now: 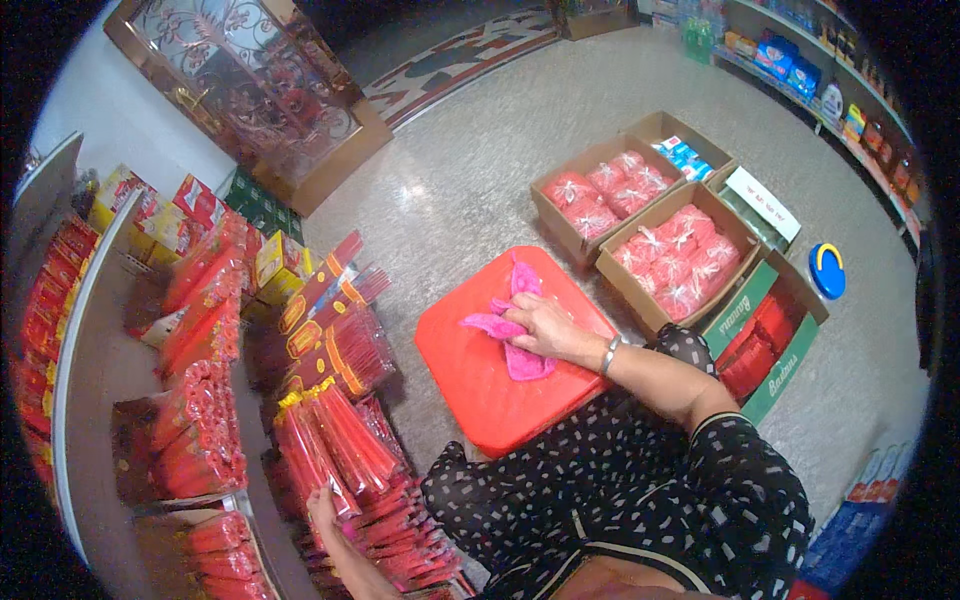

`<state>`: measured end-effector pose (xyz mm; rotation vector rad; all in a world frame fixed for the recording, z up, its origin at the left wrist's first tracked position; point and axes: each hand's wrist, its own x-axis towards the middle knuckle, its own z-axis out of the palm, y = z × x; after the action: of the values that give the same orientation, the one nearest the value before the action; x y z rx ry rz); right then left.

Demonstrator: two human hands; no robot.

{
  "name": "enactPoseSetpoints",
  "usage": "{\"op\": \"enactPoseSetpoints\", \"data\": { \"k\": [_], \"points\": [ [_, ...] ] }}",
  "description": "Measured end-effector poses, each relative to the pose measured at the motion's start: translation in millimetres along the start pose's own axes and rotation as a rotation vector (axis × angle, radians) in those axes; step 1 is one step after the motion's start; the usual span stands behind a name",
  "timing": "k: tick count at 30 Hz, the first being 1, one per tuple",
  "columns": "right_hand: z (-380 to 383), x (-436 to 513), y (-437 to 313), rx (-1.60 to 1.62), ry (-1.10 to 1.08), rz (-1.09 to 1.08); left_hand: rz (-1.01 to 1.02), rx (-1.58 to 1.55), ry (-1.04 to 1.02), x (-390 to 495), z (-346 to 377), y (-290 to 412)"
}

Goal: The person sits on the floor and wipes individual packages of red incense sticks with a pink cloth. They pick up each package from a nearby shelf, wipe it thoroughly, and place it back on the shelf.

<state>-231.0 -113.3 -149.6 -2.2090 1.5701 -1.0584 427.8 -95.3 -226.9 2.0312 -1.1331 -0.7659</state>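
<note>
My right hand [544, 328], with a bracelet at the wrist, grips a bright pink cloth [529, 364]. The cloth lies bunched and partly spread on the top of a red plastic stool [465, 375] before my knees. My left hand [324, 508] is low on the left, at the lower end of a long red packet with a yellow top [311, 442]. Whether its fingers close on that packet cannot be made out. A similar red packet [356, 439] lies beside it, over a stack of red packets [409, 544].
Open cartons of red bagged goods [592, 195] [679, 259] stand right of the stool. Beside them are a green-printed carton [799, 367] and a blue-lidded tub [827, 271]. Shelving [97, 315] lines the left, near an ornate door [255, 97]. Stocked shelves [832, 120] run along the far right.
</note>
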Motion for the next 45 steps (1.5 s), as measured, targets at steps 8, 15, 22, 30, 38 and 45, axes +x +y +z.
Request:
{"op": "enactPoseSetpoints", "data": {
  "k": [8, 15, 22, 30, 38, 45],
  "points": [
    [0, 6, 9, 0.280, 0.177, -0.056, 0.165, -0.619, -0.292, -188, 31, 176],
    [-65, 15, -34, 0.654, 0.764, 0.036, -0.038, -0.690, -0.757, -269, 148, 214],
    [-52, 3, -20, 0.226, 0.281, -0.213, -0.186, -0.717, -1.034, -291, 224, 210],
    [0, -28, -61, -0.112, -0.159, -0.273, -0.532, -1.497, -1.257, -302, 245, 166],
    [52, -81, -107, 0.162, -0.225, -0.593, -0.429, -1.306, -1.095, -299, 241, 168],
    [5, 41, 17, -0.227, 0.012, 0.012, -0.600, -1.354, -1.251, -306, 234, 189]
  ]
}}
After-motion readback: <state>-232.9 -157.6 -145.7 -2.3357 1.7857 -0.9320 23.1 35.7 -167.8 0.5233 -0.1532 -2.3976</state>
